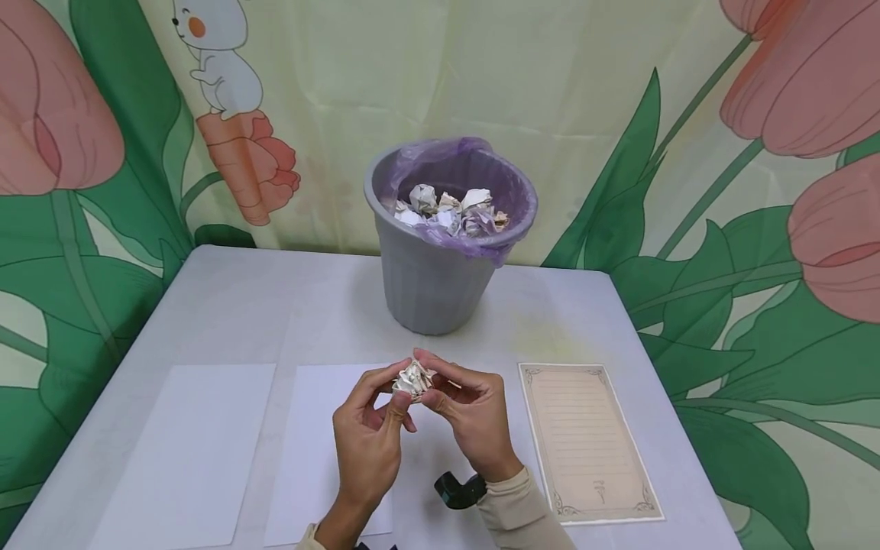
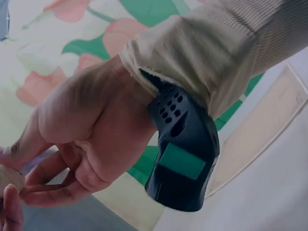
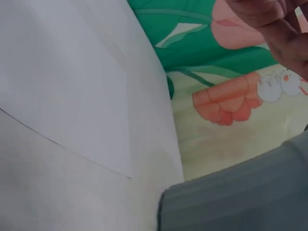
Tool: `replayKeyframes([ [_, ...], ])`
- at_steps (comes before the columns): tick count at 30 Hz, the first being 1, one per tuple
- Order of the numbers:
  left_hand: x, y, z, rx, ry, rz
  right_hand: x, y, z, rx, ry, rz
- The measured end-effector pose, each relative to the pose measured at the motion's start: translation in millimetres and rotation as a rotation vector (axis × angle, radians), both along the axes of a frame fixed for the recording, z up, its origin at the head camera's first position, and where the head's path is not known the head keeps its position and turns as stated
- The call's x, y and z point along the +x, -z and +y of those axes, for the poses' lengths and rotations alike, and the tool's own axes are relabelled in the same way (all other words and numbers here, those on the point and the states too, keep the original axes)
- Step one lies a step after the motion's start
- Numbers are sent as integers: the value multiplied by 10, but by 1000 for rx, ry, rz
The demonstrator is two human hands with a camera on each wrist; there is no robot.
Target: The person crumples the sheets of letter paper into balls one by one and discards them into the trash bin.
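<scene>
A crumpled paper ball (image 1: pixel 414 380) is held in front of the bin, above a white sheet. My left hand (image 1: pixel 371 435) pinches it from the left side with thumb and fingertips. From the right, my right hand (image 1: pixel 474 409) grips the same ball, its thumb at the lower edge and fingers over the top. In the left wrist view the right hand (image 2: pixel 96 130) shows from its palm side, with the paper ball (image 2: pixel 10 178) at the left edge. The right wrist view catches only some fingers (image 3: pixel 288 36) in its top corner; the ball is out of sight there.
A grey bin (image 1: pixel 436 283) with a purple liner (image 1: pixel 512 198) stands at the table's back, holding several crumpled papers (image 1: pixel 450 210). White sheets (image 1: pixel 192 451) lie at left and middle (image 1: pixel 296 458). A bordered, lined letter sheet (image 1: pixel 587 439) lies at right. Black wrist device (image 1: pixel 457 490).
</scene>
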State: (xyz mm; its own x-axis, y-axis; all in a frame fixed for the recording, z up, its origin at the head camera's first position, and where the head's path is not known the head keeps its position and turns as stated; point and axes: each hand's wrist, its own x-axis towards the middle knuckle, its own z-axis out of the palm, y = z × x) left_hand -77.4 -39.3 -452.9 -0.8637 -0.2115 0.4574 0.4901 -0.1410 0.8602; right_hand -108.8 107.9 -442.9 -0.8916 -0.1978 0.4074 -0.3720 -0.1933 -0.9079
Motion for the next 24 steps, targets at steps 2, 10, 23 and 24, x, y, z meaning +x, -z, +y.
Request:
replayKeyframes([
  [2, -7, 1, -15, -13, 16, -12, 5, 0, -1, -15, -50, -72],
  [10, -14, 36, -30, -59, -3, 12, 39, 34, -79, -5, -44, -50],
  [23, -12, 34, 28, 39, -4, 105, 62, 78, -268, -28, 198, 238],
  [24, -14, 32, 18, 39, -1, 96, 66, 76, -267, -13, 203, 240],
])
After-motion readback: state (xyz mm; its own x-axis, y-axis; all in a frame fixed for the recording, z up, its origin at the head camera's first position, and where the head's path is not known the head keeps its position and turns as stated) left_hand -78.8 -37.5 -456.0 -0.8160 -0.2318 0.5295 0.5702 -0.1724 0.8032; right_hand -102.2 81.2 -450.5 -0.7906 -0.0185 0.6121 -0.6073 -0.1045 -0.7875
